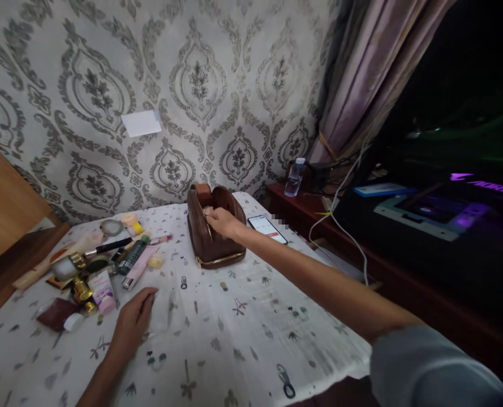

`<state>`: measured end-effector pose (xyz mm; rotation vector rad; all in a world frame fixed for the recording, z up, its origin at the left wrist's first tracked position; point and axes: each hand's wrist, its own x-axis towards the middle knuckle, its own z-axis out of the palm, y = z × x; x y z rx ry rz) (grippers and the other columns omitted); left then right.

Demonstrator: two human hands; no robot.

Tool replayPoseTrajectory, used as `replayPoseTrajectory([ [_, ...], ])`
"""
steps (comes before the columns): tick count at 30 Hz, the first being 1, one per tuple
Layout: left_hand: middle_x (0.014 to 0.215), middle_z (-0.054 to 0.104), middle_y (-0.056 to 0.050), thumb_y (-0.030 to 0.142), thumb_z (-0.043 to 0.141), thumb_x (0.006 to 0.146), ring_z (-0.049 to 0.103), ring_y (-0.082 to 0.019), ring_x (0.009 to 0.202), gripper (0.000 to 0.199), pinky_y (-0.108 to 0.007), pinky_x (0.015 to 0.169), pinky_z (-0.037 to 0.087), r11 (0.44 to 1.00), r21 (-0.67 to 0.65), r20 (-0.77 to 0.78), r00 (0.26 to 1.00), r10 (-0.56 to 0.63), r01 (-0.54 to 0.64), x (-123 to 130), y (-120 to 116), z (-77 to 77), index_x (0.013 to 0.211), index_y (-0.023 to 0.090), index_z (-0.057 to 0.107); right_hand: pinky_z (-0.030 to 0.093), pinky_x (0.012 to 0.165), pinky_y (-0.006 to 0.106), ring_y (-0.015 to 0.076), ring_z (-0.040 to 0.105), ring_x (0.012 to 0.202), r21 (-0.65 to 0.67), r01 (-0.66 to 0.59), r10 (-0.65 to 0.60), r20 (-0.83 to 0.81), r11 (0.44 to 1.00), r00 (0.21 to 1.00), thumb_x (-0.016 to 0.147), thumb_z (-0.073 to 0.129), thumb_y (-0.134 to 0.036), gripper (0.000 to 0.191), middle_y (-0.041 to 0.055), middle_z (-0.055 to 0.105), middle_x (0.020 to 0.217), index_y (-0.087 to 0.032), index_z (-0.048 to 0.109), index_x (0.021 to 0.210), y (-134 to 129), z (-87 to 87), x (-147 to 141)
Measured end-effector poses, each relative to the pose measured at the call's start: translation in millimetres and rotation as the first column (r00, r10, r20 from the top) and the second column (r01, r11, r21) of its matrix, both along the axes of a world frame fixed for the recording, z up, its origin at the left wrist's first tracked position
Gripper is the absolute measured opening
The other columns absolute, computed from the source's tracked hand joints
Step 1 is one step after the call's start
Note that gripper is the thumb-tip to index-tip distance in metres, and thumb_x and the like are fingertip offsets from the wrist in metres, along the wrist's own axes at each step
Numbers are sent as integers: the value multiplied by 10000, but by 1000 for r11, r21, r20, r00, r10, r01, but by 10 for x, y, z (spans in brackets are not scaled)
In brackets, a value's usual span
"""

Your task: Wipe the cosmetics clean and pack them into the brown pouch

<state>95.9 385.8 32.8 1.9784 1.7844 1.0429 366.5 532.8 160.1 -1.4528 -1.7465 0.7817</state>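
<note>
A brown zippered toiletry bag [196,240] stands upright with its top open. Reaching into its mouth from the right, my right hand [226,224] has its fingers drawn together. A small pale thing may be at the fingertips, but I cannot make it out. My left hand [134,319] rests low on the white patterned cloth [234,350], its fingers curled and pressed together. Beside its fingertips lies a faint clear sheet [160,311], perhaps plastic. Closest to that hand in the cosmetics pile are a pink-and-white squeeze tube [103,293] and a pink tube [138,268].
More cosmetics include a dark bottle with a white cap [58,315] and a round compact [112,227]. A lit phone [268,229] lies right of the bag. Beyond are a water bottle [294,178], a white cable [340,226] and a dark computer [467,141].
</note>
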Motion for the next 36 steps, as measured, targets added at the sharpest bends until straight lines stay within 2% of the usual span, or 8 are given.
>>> replayPoseTrajectory([
  [2,851,758,-40,491,456,897,712,-232,785,366,-310,731,559,1000,7,-2,1000,6,-6,5,-1,4,944,220,696,484,779,339,249,669,813,30,-51,46,159,998,986,880,664,-235,289,67,668,681,-156,636,603,-295,-80,130],
  [6,905,763,-51,478,443,905,710,-235,837,359,-317,762,540,1000,19,-8,1000,-22,22,10,-6,18,955,216,684,458,855,346,268,656,976,253,-268,12,706,930,708,862,690,-245,101,120,728,983,-174,701,933,-681,-260,262],
  [11,881,752,-56,459,417,919,692,-229,803,357,-323,754,524,999,30,-39,999,-33,34,9,-18,27,948,207,668,456,828,339,249,670,975,219,-317,19,795,923,606,925,579,-184,157,104,727,1028,-190,705,1019,-675,-258,248],
  [19,887,747,-75,374,401,918,684,-234,829,322,-332,786,504,996,74,-35,998,-49,52,46,-34,52,931,194,668,455,939,408,303,593,1101,313,-288,-53,755,905,653,915,549,-151,263,180,653,1174,-118,660,1151,-832,-311,223],
  [23,917,748,-64,313,402,918,680,-212,866,295,-313,818,496,998,59,-11,999,-38,39,27,-8,11,940,194,671,420,1011,496,341,473,1256,643,-223,-179,497,732,849,924,522,-161,312,221,529,1355,-114,626,1215,-994,-615,165],
  [26,932,747,-60,260,411,917,677,-198,871,280,-302,828,496,999,47,11,1000,-26,25,0,16,-20,971,183,674,467,951,478,308,539,1158,684,-294,4,392,667,920,932,510,-174,235,171,592,1256,-161,663,1110,-1080,-854,9],
  [31,958,744,-50,200,402,931,672,-188,886,291,-292,832,508,999,45,48,999,-10,7,-46,28,-15,1041,175,671,505,958,451,264,589,1081,406,-507,405,314,760,859,881,571,-182,301,114,627,1147,-193,622,1177,-1221,-1146,-524],
  [36,900,741,-44,176,413,933,676,-176,851,258,-264,791,518,999,50,18,1000,-15,14,-207,-38,16,977,162,668,500,982,464,273,582,1143,248,-543,521,153,802,840,833,661,-274,552,132,576,1251,-195,500,1355,-1287,-1281,-1112],
])
